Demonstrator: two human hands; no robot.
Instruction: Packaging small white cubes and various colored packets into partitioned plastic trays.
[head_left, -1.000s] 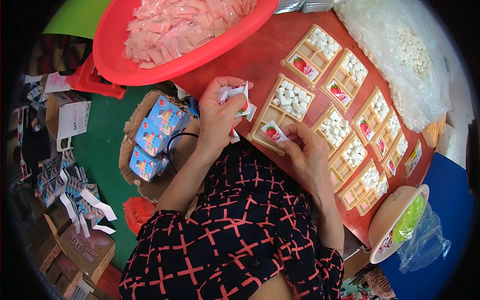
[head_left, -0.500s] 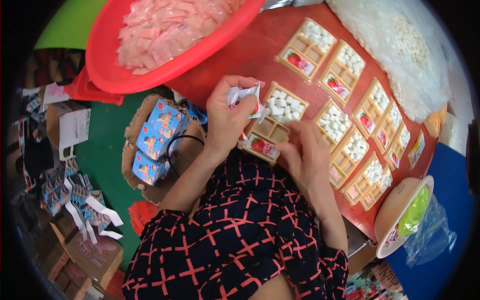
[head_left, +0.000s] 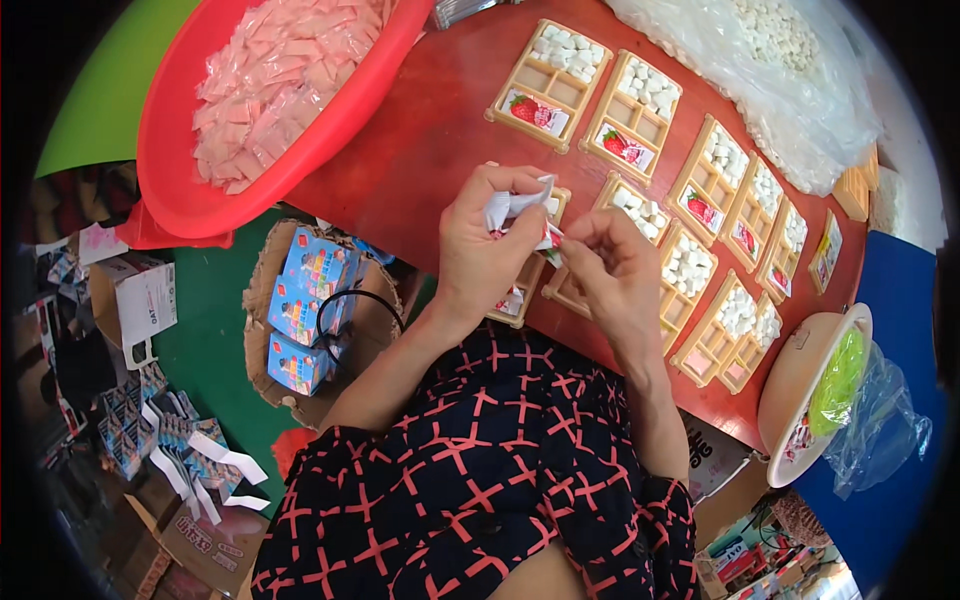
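Observation:
My left hand (head_left: 468,250) is closed around several small white sachets (head_left: 505,207) with red strawberry pictures. At their right edge, my right hand (head_left: 618,275) has thumb and forefinger pinched on one sachet (head_left: 551,240). Below both hands lies a pale wood-coloured compartment tray (head_left: 528,276), mostly covered by them; a strawberry sachet (head_left: 511,302) sits in its near compartment. Just right of it, another tray (head_left: 566,291) is partly hidden behind my right hand. Farther trays (head_left: 548,76) hold white marshmallow-like cubes (head_left: 570,52) and strawberry sachets (head_left: 537,112).
At upper left, a red basin (head_left: 345,135) is heaped with pink packets (head_left: 285,90). A clear bag of white pieces (head_left: 770,90) covers the far right. Blue boxes (head_left: 312,275) stand in a torn carton (head_left: 262,350). A cream bowl (head_left: 785,385) overlaps the red table's (head_left: 430,130) right edge.
My right hand has come up from the near tray's sachet to the sachets in my left hand, where its fingers now pinch. The whole view has shifted slightly.

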